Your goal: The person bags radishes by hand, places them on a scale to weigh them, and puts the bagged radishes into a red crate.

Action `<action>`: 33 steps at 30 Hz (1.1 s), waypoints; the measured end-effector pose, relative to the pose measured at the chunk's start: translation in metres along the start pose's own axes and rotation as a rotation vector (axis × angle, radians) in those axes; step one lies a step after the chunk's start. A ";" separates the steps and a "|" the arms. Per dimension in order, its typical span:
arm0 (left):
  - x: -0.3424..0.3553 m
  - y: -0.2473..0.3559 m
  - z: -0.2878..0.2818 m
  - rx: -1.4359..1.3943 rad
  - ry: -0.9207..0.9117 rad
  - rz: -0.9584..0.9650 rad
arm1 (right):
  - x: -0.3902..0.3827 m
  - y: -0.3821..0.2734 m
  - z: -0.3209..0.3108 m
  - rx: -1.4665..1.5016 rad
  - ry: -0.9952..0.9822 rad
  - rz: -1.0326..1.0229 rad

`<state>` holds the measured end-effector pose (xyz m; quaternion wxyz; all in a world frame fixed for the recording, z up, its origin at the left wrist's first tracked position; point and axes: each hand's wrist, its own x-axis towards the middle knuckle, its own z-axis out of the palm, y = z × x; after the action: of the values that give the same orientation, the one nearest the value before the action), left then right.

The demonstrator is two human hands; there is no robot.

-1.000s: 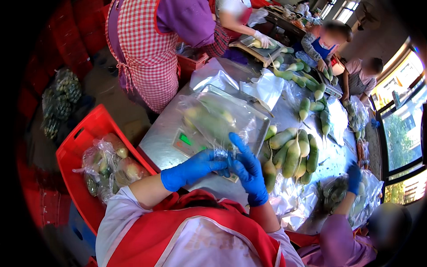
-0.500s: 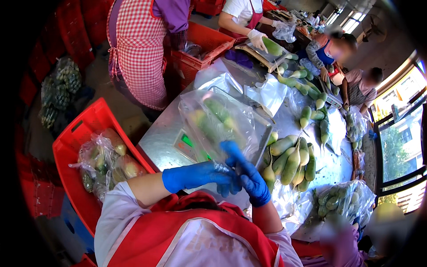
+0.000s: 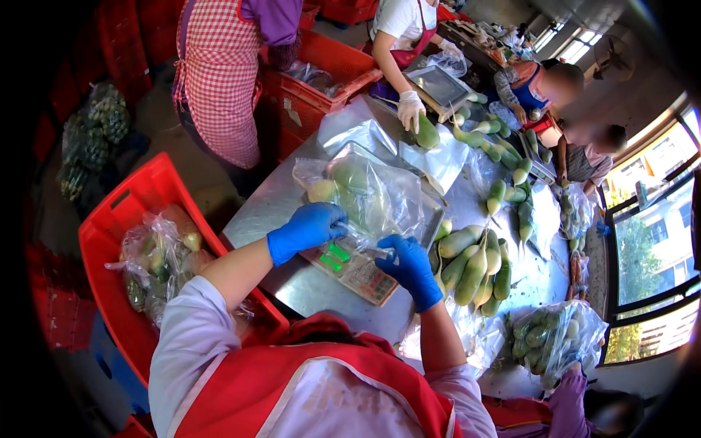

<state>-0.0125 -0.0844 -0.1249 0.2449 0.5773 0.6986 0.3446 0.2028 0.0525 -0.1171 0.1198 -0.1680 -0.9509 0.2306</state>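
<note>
A clear plastic bag (image 3: 391, 201) with green radishes (image 3: 349, 177) in it lies on a digital scale (image 3: 374, 286) on the metal table. My left hand (image 3: 310, 230), in a blue glove, is closed on the near left edge of the bag's plastic. Its partner, my right hand (image 3: 410, 270), also blue-gloved, pinches the bag's near right edge, apart from the left. Part of the scale's plate is hidden under the bag. Just right of my right hand, loose green radishes (image 3: 475, 271) lie in a pile.
To my left stands a red crate (image 3: 104, 237) holding bagged radishes (image 3: 157, 255). Across the table, a co-worker's white-gloved hand (image 3: 411, 109) holds a radish (image 3: 427, 133). Another red crate (image 3: 281, 102) stands far left. A full bag of radishes (image 3: 558, 336) sits at the right.
My hands have separated from each other and now hold the bag's edge at two places. The bag has sunk flatter, uncovering the scale's front. A co-worker's radish moved left off another scale.
</note>
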 end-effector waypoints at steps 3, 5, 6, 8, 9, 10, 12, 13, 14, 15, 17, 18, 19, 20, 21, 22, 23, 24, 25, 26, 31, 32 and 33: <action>0.006 -0.015 0.004 -0.668 0.054 -0.165 | 0.013 0.015 0.009 -0.063 0.089 0.094; 0.007 -0.021 -0.008 -1.273 0.229 -0.179 | 0.012 0.021 0.008 0.380 0.196 0.172; 0.003 -0.017 -0.008 -1.486 0.344 -0.358 | 0.005 0.019 0.007 0.751 0.223 0.290; -0.004 -0.038 0.004 -1.711 0.234 -0.245 | -0.005 0.014 0.008 1.276 0.323 0.433; -0.006 -0.047 0.011 -1.819 0.174 -0.186 | -0.012 0.016 0.016 1.381 0.374 0.369; -0.005 -0.042 0.013 -1.826 0.187 -0.165 | -0.018 0.024 0.028 1.477 0.430 0.304; -0.006 -0.016 0.010 -1.833 0.224 -0.127 | -0.016 0.019 0.021 1.906 0.351 0.143; -0.011 0.008 0.004 -1.624 0.175 -0.118 | -0.013 -0.001 0.005 1.877 0.276 0.144; -0.018 0.040 -0.003 -1.415 0.122 -0.113 | -0.011 -0.023 -0.012 1.849 0.207 0.147; -0.021 0.062 -0.002 -1.203 0.070 -0.111 | -0.010 -0.036 -0.019 1.824 0.139 0.153; -0.026 0.071 0.020 -0.429 0.033 0.275 | -0.004 -0.047 -0.023 1.442 0.038 0.160; -0.031 0.080 0.018 -0.250 0.040 0.257 | 0.001 -0.059 -0.032 1.308 0.010 0.167; -0.030 0.078 0.016 -0.296 -0.051 0.251 | 0.005 -0.067 -0.036 1.165 -0.014 0.167; -0.027 0.073 0.012 -0.343 -0.142 0.245 | 0.005 -0.066 -0.030 1.179 0.060 0.191; -0.025 0.068 0.012 -0.391 -0.235 0.238 | 0.003 -0.060 -0.022 1.211 0.116 0.213; -0.024 0.068 0.018 -0.794 -0.184 0.172 | 0.001 -0.052 -0.017 1.234 0.171 0.232; -0.019 0.058 0.016 -0.999 -0.132 0.095 | -0.003 -0.043 -0.014 1.255 0.231 0.253; -0.010 0.041 0.008 -1.205 -0.081 0.018 | -0.007 -0.036 -0.012 1.376 0.231 0.292; 0.000 0.024 0.003 -1.409 -0.028 -0.067 | -0.009 -0.028 -0.008 1.220 0.199 0.298; 0.011 0.004 0.003 -1.599 -0.055 -0.126 | -0.011 -0.022 -0.003 1.061 0.168 0.301; 0.061 -0.032 0.011 -2.091 0.002 -0.189 | 0.001 -0.015 0.011 -0.329 -0.080 -0.147; 0.070 -0.026 0.003 -2.044 0.161 -0.295 | -0.001 -0.020 0.012 -0.402 -0.093 -0.168; 0.075 -0.028 0.001 -2.047 0.198 -0.344 | -0.006 -0.029 0.014 -0.475 -0.106 -0.192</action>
<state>-0.0454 -0.0136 -0.1431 0.6048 -0.0443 0.1624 0.7784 0.1966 0.0208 -0.1161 0.0482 -0.0883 -0.9949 -0.0031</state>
